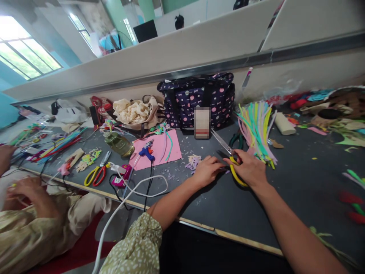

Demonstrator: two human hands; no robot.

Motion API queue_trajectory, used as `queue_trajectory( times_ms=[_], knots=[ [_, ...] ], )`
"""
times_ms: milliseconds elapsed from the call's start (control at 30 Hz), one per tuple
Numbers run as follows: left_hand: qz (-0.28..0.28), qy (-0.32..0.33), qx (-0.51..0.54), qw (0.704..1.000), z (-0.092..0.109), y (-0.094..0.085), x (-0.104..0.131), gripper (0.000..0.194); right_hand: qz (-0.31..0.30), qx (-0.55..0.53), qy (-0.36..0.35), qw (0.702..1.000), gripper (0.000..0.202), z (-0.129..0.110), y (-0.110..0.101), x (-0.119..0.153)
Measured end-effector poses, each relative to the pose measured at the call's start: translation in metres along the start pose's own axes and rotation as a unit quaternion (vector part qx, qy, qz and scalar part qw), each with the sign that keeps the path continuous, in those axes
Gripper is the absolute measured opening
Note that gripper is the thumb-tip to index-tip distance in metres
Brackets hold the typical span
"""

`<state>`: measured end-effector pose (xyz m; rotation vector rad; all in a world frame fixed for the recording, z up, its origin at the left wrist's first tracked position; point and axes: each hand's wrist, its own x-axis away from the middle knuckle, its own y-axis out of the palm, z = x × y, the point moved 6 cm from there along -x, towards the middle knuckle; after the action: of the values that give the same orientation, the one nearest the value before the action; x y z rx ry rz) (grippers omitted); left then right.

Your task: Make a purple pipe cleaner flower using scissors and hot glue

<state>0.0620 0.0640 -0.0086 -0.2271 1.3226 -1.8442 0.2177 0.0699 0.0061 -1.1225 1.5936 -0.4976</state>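
My right hand (250, 166) is wrapped round yellow-handled scissors (235, 174), whose silver blade points up and away to the left. Just left of them, my left hand (208, 170) is closed, its fingertips close to the scissors; what they pinch is too small to make out. Beyond my left hand lies a small pile of lilac snippets (194, 162), with more bits scattered around it. A fanned bundle of coloured pipe cleaners (256, 131) lies beyond my right hand, beside dark-green-handled pliers (236, 141).
A blue glue gun (147, 151) rests on a pink sheet (173, 144), near an oil-coloured bottle (119, 144). Red-and-yellow scissors (98, 172) and a white cable (134, 191) lie leftward. A polka-dot bag (185, 99) stands behind. A co-worker's hand (31, 190) is at far left.
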Motion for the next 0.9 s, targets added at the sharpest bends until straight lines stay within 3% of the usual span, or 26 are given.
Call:
queue_trajectory(
  times_ms=[233, 367, 467, 700, 900],
  knots=[
    [-0.049, 0.073, -0.097, 0.991, 0.020, 0.011, 0.002, 0.035, -0.003, 0.007, 0.004, 1.000, 0.051, 0.000, 0.000, 0.000],
    [-0.065, 0.088, -0.120, 0.987, 0.018, 0.019, 0.002, 0.023, -0.009, 0.005, 0.013, 1.000, 0.049, 0.001, 0.000, 0.000],
    [-0.063, 0.077, -0.097, 0.990, 0.009, 0.018, 0.003, 0.024, -0.006, 0.004, 0.013, 1.000, 0.049, 0.001, 0.000, 0.000],
    [0.011, -0.013, -0.027, 1.000, -0.002, 0.007, 0.003, 0.025, 0.002, 0.001, 0.007, 1.000, 0.050, 0.001, 0.000, 0.000],
    [-0.005, 0.015, -0.096, 0.995, 0.004, 0.015, -0.001, 0.025, -0.007, 0.007, -0.004, 1.000, 0.047, -0.002, 0.000, 0.000]
  ],
)
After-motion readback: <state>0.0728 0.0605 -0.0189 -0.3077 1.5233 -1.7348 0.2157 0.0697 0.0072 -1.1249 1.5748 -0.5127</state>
